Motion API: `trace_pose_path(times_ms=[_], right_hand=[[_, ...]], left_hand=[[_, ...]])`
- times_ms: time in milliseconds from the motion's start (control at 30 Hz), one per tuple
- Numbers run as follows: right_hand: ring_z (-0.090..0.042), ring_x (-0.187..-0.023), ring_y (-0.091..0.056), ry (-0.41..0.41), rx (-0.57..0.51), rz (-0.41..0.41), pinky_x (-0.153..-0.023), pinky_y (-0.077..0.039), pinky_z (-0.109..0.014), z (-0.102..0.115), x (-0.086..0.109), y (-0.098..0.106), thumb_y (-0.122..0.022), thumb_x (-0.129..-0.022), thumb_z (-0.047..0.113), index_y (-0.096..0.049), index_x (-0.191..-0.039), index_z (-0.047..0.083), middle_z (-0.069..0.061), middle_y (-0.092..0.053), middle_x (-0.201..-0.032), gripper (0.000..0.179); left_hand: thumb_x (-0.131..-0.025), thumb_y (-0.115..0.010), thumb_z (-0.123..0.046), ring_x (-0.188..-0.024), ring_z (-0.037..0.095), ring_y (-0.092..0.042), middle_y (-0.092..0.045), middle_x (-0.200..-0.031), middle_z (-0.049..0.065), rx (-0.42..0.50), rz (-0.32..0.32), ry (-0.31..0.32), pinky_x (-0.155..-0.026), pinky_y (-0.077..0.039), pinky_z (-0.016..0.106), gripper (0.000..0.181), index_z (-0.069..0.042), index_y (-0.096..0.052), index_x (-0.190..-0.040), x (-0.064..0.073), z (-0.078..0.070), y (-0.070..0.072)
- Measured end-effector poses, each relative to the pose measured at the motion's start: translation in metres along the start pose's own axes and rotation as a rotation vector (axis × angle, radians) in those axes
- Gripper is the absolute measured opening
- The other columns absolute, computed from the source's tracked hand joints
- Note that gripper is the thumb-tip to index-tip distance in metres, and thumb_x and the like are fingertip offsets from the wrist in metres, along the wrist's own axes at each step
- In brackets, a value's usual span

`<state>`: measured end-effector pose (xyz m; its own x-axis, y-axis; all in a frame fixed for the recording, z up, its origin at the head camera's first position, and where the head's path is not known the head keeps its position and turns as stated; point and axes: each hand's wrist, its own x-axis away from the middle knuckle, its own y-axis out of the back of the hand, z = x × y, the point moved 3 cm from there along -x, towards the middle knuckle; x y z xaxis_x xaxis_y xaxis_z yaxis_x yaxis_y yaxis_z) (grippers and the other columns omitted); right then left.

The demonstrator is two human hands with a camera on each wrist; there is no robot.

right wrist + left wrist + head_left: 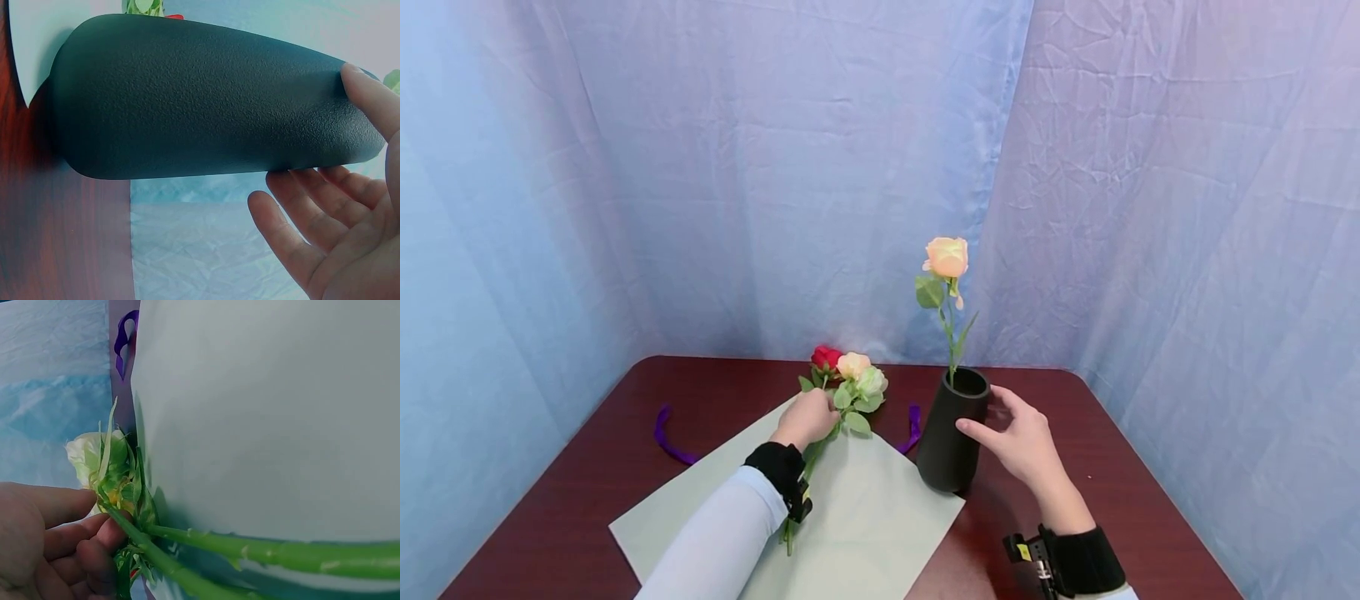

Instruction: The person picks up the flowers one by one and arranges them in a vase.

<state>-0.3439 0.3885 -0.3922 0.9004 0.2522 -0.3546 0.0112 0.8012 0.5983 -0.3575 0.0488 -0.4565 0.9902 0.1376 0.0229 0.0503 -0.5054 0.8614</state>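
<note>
My left hand (808, 417) pinches a green rose stem (153, 553) just below the flower heads, thumb against fingers. Around it on the pale wrapping paper (880, 517) lie a red rose (825, 357), a cream-peach rose (853, 365) and a whitish-green rose (872, 382), stems pointing toward me. To the right stands a black vase (951, 433), slightly tilted in the head view, with one peach rose (947, 257) upright in it. My right hand (1026, 437) holds the vase near its rim, thumb (362, 87) on one side and fingers (312, 209) on the other.
Purple ribbon (662, 433) shows beyond the paper's left edge, and another ribbon end (914, 427) shows beside the vase. The paper covers the front middle of the dark red table (572, 492). Blue-lilac cloth (820, 183) hangs behind the table and along both sides.
</note>
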Motion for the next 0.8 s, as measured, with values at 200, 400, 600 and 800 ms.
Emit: trace_pose_path(times_ms=[200,400,600,800], right_hand=[[-0.027,-0.108,-0.068,-0.007,0.004,0.004,-0.083,-0.057,-0.048,-0.0004,-0.0002,-0.0002,-0.086,-0.08,0.048,-0.059,-0.139,0.015,-0.007,-0.069,-0.12,0.074],[-0.027,-0.108,-0.068,-0.01,0.004,0.003,-0.084,-0.056,-0.049,-0.0003,-0.0001,0.0001,-0.086,-0.08,0.048,-0.059,-0.139,0.015,-0.007,-0.069,-0.12,0.073],[-0.027,-0.108,-0.068,-0.01,0.001,0.004,-0.084,-0.056,-0.049,0.0006,0.0004,0.0002,-0.086,-0.08,0.048,-0.059,-0.139,0.016,-0.007,-0.069,-0.121,0.073],[-0.027,-0.107,-0.068,-0.007,0.006,0.002,-0.084,-0.057,-0.048,0.0001,-0.0002,0.0001,-0.086,-0.08,0.048,-0.059,-0.139,0.015,-0.007,-0.07,-0.12,0.073]], left_hand=[[-0.099,-0.066,-0.018,-0.048,0.015,-0.034,-0.026,-0.052,-0.003,0.014,0.008,0.019,-0.052,-0.033,0.03,0.049,-0.016,-0.042,-0.056,-0.0009,0.002,-0.0048],[-0.097,-0.066,-0.015,-0.047,0.014,-0.027,-0.024,-0.051,-0.004,0.068,0.006,-0.016,-0.056,-0.031,0.032,0.051,-0.015,-0.041,-0.053,-0.0026,0.0031,-0.0084],[-0.097,-0.067,-0.015,-0.047,0.014,-0.021,-0.022,-0.053,-0.004,0.152,0.027,-0.029,-0.056,-0.027,0.031,0.053,-0.015,-0.037,-0.053,-0.0047,0.0051,-0.0097],[-0.095,-0.068,-0.014,-0.048,0.012,-0.021,-0.021,-0.056,-0.005,0.24,0.067,-0.038,-0.048,-0.023,0.028,0.05,-0.016,-0.039,-0.054,-0.0046,0.0063,-0.0105]])
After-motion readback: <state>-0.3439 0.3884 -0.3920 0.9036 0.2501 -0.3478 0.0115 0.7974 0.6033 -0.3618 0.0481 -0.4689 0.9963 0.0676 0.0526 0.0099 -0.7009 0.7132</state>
